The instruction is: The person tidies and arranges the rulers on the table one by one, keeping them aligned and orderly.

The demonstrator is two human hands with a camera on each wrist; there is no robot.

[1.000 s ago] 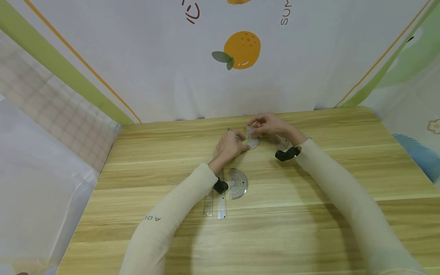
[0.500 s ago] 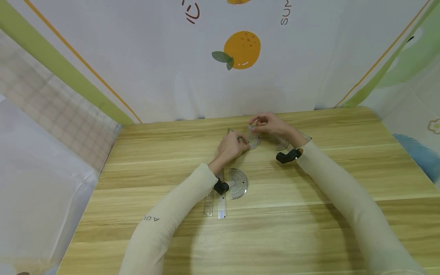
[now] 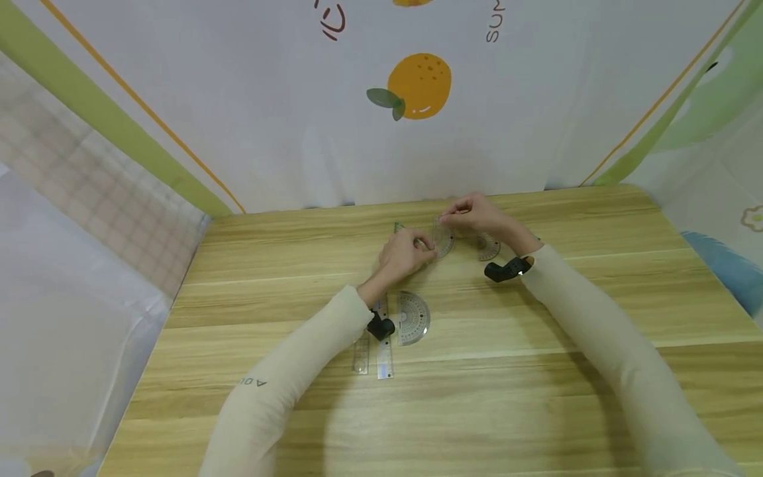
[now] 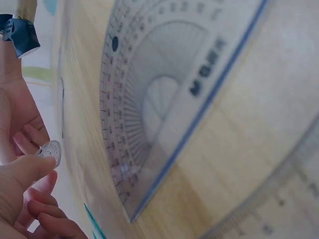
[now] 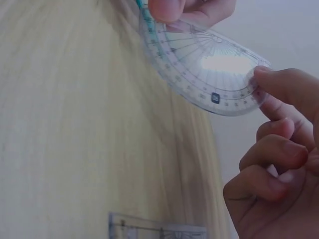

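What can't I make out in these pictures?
Head: far end of the leftmost ruler, covered by left sleeve.
Head: part of the green-edged piece, behind the left grip.
Left wrist: top of the large protractor, cut off by the edge.
Right wrist: part of the held protractor, washed out by glare.
Right wrist: rest of a clear piece, cropped by edge.

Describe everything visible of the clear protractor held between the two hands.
The clear, semicircular, plastic-looking protractor has dark scales along its curved edge, lines fanning from its straight side, a small dark rectangular mark and a glare. The left hand and right hand pinch opposite ends, and it appears raised above the far part of the wood-grained table. Its numerals are unreadable.
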